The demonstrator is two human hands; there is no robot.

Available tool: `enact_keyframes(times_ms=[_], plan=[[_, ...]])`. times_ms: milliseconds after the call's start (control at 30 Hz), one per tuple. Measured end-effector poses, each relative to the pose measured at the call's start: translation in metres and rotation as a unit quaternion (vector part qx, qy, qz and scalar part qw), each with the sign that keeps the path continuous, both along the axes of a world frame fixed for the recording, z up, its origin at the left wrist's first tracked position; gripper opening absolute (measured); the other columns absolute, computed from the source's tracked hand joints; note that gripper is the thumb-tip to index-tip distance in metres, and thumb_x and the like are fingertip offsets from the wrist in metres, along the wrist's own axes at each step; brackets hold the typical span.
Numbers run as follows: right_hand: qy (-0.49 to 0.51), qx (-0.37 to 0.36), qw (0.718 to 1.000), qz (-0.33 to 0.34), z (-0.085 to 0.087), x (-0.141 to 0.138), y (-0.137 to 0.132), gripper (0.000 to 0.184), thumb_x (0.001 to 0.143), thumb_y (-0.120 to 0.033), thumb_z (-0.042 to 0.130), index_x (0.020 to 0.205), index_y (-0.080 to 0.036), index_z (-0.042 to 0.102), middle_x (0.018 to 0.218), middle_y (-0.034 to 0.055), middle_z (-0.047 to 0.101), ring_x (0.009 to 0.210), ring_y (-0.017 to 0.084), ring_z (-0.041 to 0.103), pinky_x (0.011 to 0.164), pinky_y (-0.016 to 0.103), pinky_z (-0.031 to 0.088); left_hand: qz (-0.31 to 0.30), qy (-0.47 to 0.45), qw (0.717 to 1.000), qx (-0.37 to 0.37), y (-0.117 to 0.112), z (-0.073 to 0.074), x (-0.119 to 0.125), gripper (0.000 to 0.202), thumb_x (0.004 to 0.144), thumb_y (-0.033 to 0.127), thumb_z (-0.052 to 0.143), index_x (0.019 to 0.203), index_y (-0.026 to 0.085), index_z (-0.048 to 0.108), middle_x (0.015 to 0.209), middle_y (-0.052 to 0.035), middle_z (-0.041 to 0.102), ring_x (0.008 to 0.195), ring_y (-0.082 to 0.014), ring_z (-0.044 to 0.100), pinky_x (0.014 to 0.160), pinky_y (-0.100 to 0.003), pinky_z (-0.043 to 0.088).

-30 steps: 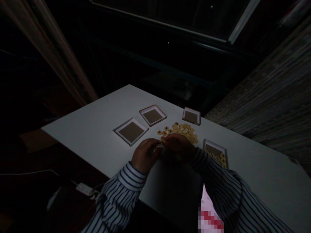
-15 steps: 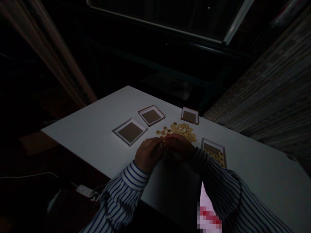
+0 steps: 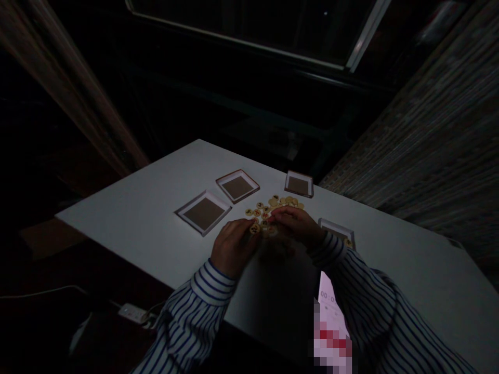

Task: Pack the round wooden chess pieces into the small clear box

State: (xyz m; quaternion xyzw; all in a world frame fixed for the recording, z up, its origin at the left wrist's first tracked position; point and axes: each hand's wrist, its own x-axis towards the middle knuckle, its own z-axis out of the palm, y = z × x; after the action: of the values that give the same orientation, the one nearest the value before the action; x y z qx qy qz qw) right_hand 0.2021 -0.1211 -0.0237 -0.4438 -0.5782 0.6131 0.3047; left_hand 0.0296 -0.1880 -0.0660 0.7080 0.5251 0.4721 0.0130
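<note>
A heap of small round yellow discs (image 3: 273, 203) with dark marks lies on the white table (image 3: 148, 208). My left hand (image 3: 233, 246) rests just in front of the heap, fingers curled, pinching a disc (image 3: 255, 228) at its fingertips. My right hand (image 3: 298, 225) lies over the heap's near side, fingers bent down onto the discs; what they hold is hidden. Both sleeves are striped white and blue.
Several shallow square trays with brown bottoms stand around the heap: one at the left (image 3: 203, 212), one behind it (image 3: 237, 186), one at the back (image 3: 298, 184), one at the right (image 3: 337, 232) partly behind my right wrist. A power strip (image 3: 132, 312) lies on the dark floor.
My right hand has moved forward over the heap and now covers most of it. My left hand has slid slightly forward with a disc at its fingertips.
</note>
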Motion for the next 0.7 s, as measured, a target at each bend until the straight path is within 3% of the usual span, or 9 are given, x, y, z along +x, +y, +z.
enact_keyframes(times_ms=[300,600,700], plan=[[0.013,0.044,0.999,-0.027,0.016,0.032,0.004,0.033,0.063,-0.041,0.061,0.083,-0.015,0.057,0.082,0.0043,0.064,0.048,0.005,0.044,0.041,0.019,0.029,-0.018,-0.002,1.000,0.013,0.002,-0.003,0.007,0.025,0.073,0.024,0.056,0.097,0.017,0.057,0.094,-0.0080,0.060,0.087,-0.0172,0.056,0.076,-0.034,0.049],[-0.014,0.104,0.993,-0.057,0.034,0.059,-0.002,0.028,0.065,-0.037,0.061,0.084,-0.017,0.057,0.082,0.0032,0.063,0.068,0.010,0.054,0.059,0.024,0.043,-0.025,-0.015,1.000,-0.001,0.000,0.009,0.018,0.024,0.074,0.026,0.055,0.097,0.019,0.055,0.094,-0.0069,0.060,0.089,-0.0170,0.056,0.077,-0.033,0.049],[-0.048,0.132,0.987,-0.074,0.039,0.069,-0.004,0.028,0.066,-0.037,0.060,0.084,-0.016,0.057,0.082,0.0033,0.063,0.064,0.010,0.053,0.058,0.025,0.043,-0.026,-0.010,1.000,-0.006,0.000,0.013,0.024,0.024,0.073,0.026,0.055,0.096,0.019,0.054,0.094,-0.0067,0.060,0.089,-0.0176,0.056,0.077,-0.033,0.049]])
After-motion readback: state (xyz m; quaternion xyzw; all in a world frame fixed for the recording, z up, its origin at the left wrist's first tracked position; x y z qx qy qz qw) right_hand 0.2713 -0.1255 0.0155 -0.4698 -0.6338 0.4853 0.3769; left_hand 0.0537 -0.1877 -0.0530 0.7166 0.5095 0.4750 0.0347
